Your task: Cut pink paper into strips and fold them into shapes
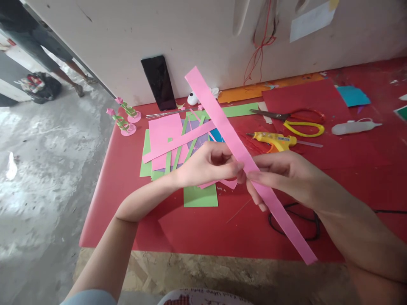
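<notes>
A long pink paper strip [219, 114] slants across the view, held above the table. My left hand [219, 163] pinches its left edge near the middle between thumb and fingers. Right beside it, my right hand [280, 173] grips the same strip, its thumb on top and fingers underneath. Below the hands lies a pile of pink sheets [163, 131], green sheets [201, 197] and narrow green strips [181, 148]. Another pink strip [178, 142] rests across this pile. The fingers under the strip are partly hidden.
Scissors [291, 118] and a yellow glue gun [275, 139] lie right of the pile, near a white bottle [354, 126]. A phone [159, 82] leans against the wall. Two small paper flowers [122, 120] stand at the red table's [108, 190] left edge. A person [41, 42] stands far left.
</notes>
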The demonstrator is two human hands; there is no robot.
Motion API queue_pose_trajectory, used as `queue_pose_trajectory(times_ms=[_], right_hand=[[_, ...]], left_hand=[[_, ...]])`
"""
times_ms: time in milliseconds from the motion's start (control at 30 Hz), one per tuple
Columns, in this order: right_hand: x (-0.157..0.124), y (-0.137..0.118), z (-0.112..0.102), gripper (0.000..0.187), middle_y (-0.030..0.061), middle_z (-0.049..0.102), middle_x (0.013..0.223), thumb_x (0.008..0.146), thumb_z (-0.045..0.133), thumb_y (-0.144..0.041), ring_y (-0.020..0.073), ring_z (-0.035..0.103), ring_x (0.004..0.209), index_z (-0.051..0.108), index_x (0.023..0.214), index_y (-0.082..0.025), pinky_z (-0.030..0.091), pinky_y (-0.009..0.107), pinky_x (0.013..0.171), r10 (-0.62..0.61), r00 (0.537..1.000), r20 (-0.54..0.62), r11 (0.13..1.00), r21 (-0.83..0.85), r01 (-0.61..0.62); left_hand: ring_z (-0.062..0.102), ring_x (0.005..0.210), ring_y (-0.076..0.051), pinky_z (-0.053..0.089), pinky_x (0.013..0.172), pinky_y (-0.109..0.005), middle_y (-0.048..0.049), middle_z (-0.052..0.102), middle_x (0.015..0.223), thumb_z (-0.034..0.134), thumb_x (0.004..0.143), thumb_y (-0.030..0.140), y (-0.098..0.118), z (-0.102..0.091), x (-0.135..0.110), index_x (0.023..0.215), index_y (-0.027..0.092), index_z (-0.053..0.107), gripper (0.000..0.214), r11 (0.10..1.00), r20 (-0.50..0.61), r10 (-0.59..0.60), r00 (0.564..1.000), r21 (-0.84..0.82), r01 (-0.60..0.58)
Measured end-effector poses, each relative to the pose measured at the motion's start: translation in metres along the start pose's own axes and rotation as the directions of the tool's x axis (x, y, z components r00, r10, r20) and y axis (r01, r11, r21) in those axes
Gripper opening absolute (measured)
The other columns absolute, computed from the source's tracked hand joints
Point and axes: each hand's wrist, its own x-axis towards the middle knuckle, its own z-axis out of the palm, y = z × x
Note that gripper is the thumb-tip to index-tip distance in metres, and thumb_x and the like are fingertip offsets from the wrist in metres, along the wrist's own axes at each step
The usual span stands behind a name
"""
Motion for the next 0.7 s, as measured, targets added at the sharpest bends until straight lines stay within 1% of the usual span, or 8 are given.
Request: queue_pose_trajectory(times_ms=[67, 100, 200, 267, 367, 500, 633, 700], right_hand=[[0.0030, 0.0027, -0.0009, 0.017, -0.0024, 0.063, 0.049, 0.079, 0.070, -0.027, 0.0090, 0.057, 0.042, 0.063, 0.069, -0.014, 0.043, 0.020, 0.044, -0.031, 0.999, -0.007, 0.999, 0.026, 0.031], [0.0037, 0.0040, -0.0013, 0.018, -0.0025, 0.063, 0.049, 0.080, 0.068, -0.026, 0.0088, 0.057, 0.041, 0.064, 0.068, -0.015, 0.043, 0.020, 0.043, -0.043, 0.999, -0.008, 0.998, 0.036, 0.043], [0.0028, 0.0070, -0.0018, 0.021, -0.0031, 0.062, 0.047, 0.086, 0.060, -0.024, 0.0075, 0.056, 0.039, 0.064, 0.067, -0.015, 0.044, 0.018, 0.042, -0.069, 0.997, -0.020, 0.997, 0.041, 0.069], [0.0015, 0.0082, -0.0017, 0.025, -0.0031, 0.062, 0.047, 0.089, 0.056, -0.024, 0.0070, 0.056, 0.039, 0.063, 0.066, -0.016, 0.045, 0.018, 0.042, -0.084, 0.996, -0.031, 0.996, 0.040, 0.085], [0.0019, 0.0097, -0.0017, 0.025, -0.0029, 0.062, 0.048, 0.089, 0.058, -0.025, 0.0072, 0.056, 0.039, 0.061, 0.066, -0.016, 0.045, 0.018, 0.042, -0.112, 0.994, -0.011, 0.992, 0.055, 0.112], [0.0036, 0.0097, -0.0019, 0.027, -0.0036, 0.060, 0.047, 0.087, 0.062, -0.027, 0.0067, 0.056, 0.040, 0.059, 0.062, -0.016, 0.045, 0.017, 0.043, -0.133, 0.991, -0.001, 0.990, 0.043, 0.133], [0.0017, 0.0072, -0.0008, 0.033, -0.0022, 0.060, 0.046, 0.087, 0.063, -0.029, 0.0060, 0.054, 0.038, 0.057, 0.058, -0.015, 0.042, 0.017, 0.042, -0.079, 0.996, 0.031, 0.997, 0.000, 0.079], [-0.0001, 0.0063, 0.0000, 0.034, -0.0019, 0.060, 0.046, 0.087, 0.062, -0.030, 0.0062, 0.052, 0.037, 0.057, 0.056, -0.015, 0.040, 0.018, 0.040, -0.074, 0.997, 0.033, 0.997, 0.016, 0.074]], left_hand=[[0.046, 0.045, -0.007, 0.038, 0.044, -0.022, 0.0017, 0.053, 0.050, 0.065, 0.080, 0.041, -0.0010, 0.0003, -0.0007, 0.061, 0.015, 0.062, 0.032, 1.000, 0.035, -0.005, 0.999, 0.024, 0.004], [0.046, 0.046, -0.007, 0.038, 0.045, -0.022, 0.0013, 0.055, 0.052, 0.064, 0.081, 0.041, -0.0008, 0.0006, -0.0009, 0.063, 0.015, 0.062, 0.032, 1.000, 0.033, 0.000, 0.999, 0.025, 0.000], [0.046, 0.049, -0.007, 0.037, 0.044, -0.022, -0.0001, 0.058, 0.058, 0.065, 0.079, 0.044, 0.0011, 0.0016, -0.0010, 0.065, 0.015, 0.061, 0.032, 1.000, -0.016, 0.010, 1.000, 0.007, -0.010], [0.045, 0.049, -0.008, 0.037, 0.044, -0.022, 0.0004, 0.056, 0.057, 0.065, 0.077, 0.046, 0.0020, 0.0023, -0.0010, 0.065, 0.016, 0.060, 0.033, 1.000, -0.038, 0.007, 0.999, 0.007, -0.007], [0.046, 0.051, -0.008, 0.039, 0.046, -0.022, 0.0014, 0.053, 0.054, 0.066, 0.077, 0.045, 0.0014, 0.0029, -0.0017, 0.065, 0.016, 0.060, 0.032, 1.000, -0.022, 0.010, 1.000, 0.027, -0.009], [0.047, 0.050, -0.008, 0.038, 0.045, -0.022, 0.0011, 0.054, 0.054, 0.065, 0.078, 0.038, 0.0004, 0.0035, -0.0018, 0.064, 0.014, 0.060, 0.028, 0.999, -0.005, 0.019, 1.000, 0.047, -0.019], [0.047, 0.048, -0.006, 0.038, 0.044, -0.018, 0.0009, 0.059, 0.055, 0.060, 0.076, 0.026, 0.0029, 0.0056, 0.0004, 0.061, 0.013, 0.061, 0.020, 0.998, 0.039, 0.049, 0.998, -0.033, -0.048], [0.045, 0.046, -0.005, 0.037, 0.043, -0.018, 0.0016, 0.058, 0.053, 0.059, 0.074, 0.024, 0.0048, 0.0055, 0.0013, 0.059, 0.013, 0.060, 0.018, 0.997, 0.046, 0.042, 0.998, -0.064, -0.039]])
